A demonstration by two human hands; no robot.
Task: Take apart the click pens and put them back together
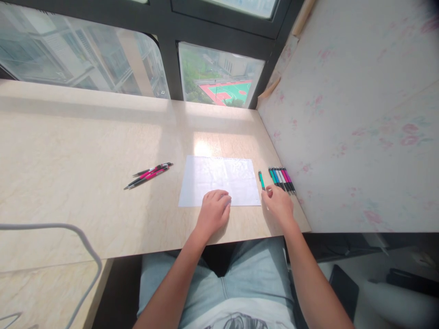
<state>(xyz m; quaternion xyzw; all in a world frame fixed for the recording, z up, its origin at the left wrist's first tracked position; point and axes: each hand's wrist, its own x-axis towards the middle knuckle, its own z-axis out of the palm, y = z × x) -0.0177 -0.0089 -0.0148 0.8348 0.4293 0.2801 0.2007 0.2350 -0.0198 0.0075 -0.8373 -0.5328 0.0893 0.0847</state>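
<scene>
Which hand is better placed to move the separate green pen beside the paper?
Probably the right hand: it is at the near end of the green pen. The left hand is over the paper, farther from this pen.

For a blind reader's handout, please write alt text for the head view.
A person's right hand is at the near end of a green pen, beside a row of colored pens; the left hand rests on a white sheet of paper. More pens lie to the left on a pale desk by a window.
</scene>
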